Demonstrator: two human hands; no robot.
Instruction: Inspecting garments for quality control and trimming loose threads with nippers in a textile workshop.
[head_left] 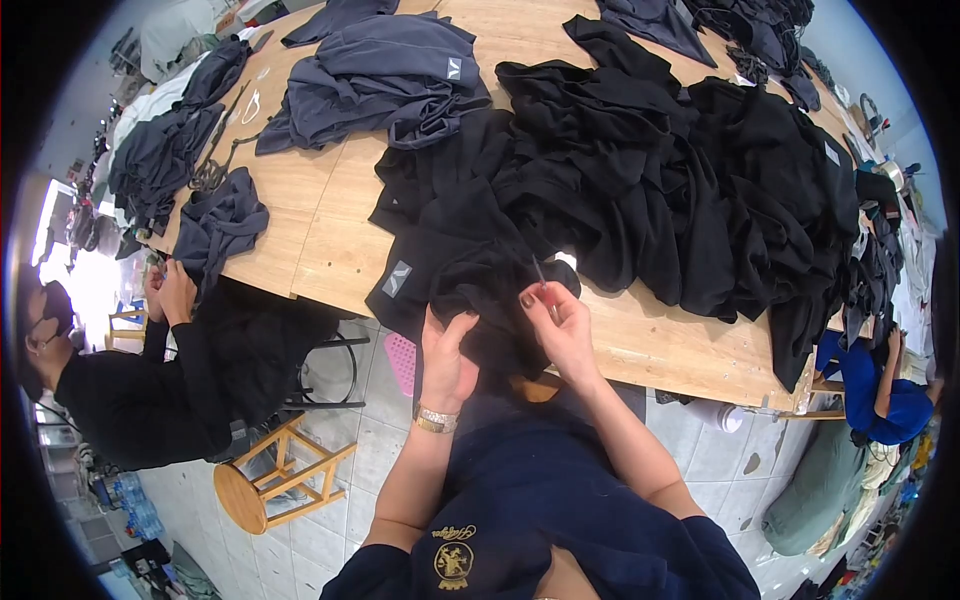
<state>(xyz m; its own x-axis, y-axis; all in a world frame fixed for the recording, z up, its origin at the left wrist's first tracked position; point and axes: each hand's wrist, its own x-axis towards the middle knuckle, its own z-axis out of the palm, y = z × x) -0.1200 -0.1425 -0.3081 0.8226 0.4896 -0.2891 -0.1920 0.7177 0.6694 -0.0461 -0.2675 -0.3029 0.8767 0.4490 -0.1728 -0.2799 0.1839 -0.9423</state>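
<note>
A black garment with a pale grey patch lies over the near edge of the wooden table and hangs down toward me. My left hand pinches its near fold between thumb and fingers. Just to the right, my right hand is closed on a small thin pointed tool, whose tip sticks up beside the cloth; its exact kind is too small to make out. The fingers of both hands are close to each other over the fabric.
More black garments are heaped across the wooden table. Dark grey garments lie at the far left. A co-worker sits at left, another person at far right. A wooden stool lies tipped on the tiled floor.
</note>
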